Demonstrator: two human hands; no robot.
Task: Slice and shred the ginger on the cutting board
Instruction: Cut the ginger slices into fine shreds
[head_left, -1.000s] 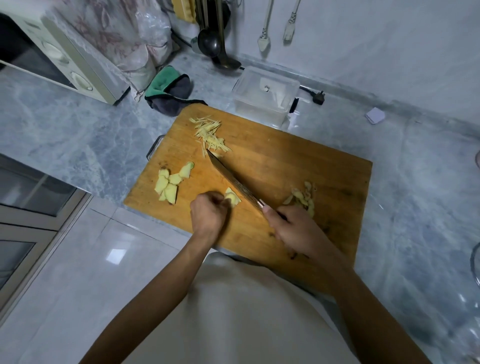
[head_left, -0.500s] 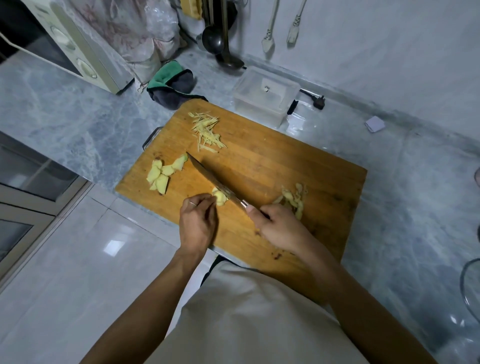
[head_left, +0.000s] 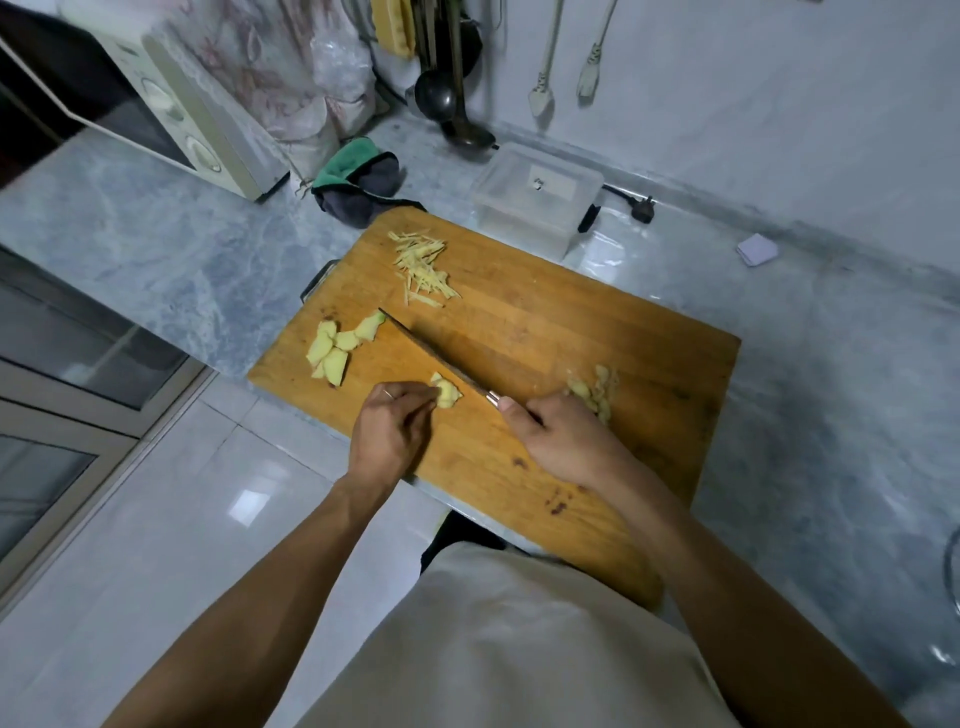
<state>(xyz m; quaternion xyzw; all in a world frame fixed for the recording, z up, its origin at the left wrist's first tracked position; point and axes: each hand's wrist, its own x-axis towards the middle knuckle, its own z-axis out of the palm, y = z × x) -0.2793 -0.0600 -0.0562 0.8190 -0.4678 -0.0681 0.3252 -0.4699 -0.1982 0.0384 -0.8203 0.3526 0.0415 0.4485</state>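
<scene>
A wooden cutting board (head_left: 571, 332) lies on the marble counter. My left hand (head_left: 389, 436) pinches a small stack of ginger slices (head_left: 447, 392) near the board's front edge. My right hand (head_left: 561, 441) grips the handle of a knife (head_left: 431, 353); its blade runs up and to the left, right beside the pinched ginger. Flat ginger slices (head_left: 337, 348) lie at the board's left. A pile of ginger shreds (head_left: 423, 267) lies at the far left corner. Ginger peel scraps (head_left: 595, 392) sit just beyond my right hand.
A clear plastic box (head_left: 535, 200) stands behind the board. A green and dark cloth (head_left: 361, 179) lies at the board's far left corner, a microwave (head_left: 171, 104) further left. Ladles (head_left: 452, 98) and spoons hang on the wall. A plug (head_left: 641, 210) lies right of the box.
Both hands and the knife have shifted left along the board's front edge. The left hand's fingers now stretch out to pinch the ginger stack, and the knife tip has neared the flat slices.
</scene>
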